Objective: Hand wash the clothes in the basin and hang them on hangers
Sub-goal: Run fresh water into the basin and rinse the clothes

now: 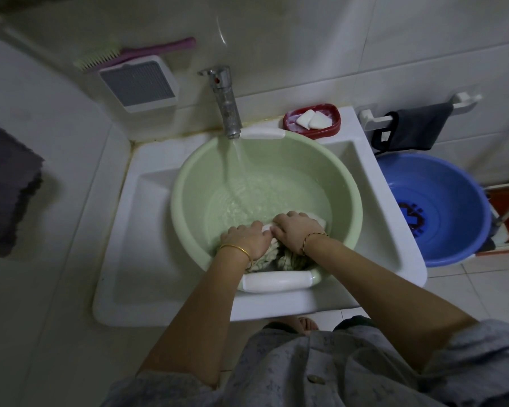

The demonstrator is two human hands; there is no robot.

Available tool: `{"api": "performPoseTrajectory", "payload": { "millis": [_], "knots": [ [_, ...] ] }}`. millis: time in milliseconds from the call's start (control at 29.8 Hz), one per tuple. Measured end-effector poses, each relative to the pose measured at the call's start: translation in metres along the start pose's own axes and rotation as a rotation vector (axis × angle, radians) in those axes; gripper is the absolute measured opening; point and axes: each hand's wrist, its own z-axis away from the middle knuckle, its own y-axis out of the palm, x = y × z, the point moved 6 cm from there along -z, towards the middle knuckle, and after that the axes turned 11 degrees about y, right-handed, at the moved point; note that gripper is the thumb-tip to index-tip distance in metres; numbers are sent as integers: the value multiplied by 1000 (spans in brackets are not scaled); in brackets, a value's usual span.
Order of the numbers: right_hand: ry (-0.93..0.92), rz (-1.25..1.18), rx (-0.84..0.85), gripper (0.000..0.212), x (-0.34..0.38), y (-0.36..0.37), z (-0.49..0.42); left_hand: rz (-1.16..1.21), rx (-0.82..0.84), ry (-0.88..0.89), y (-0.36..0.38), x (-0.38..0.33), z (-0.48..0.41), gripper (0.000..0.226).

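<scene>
Fingers of the left hand (246,240) and right hand (296,230) curl tightly around a patterned garment (279,258) bunched against the near wall of the green basin (188,171). Scrub fabric against fabric under the running tap (225,104); keep it submerged.

Both bare forearms reach forward and down, left hand (246,240) and right hand (296,230) side by side, knuckles up, fingers curled tight; bangles circle both wrists.
</scene>
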Motion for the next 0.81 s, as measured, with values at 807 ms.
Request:
{"api": "performPoseTrajectory", "payload": {
  "millis": [807],
  "knots": [
    [0, 1, -3, 44, 1, -1, 1, -2, 7, 3, 1, 1, -1, 50]
  ]
}}
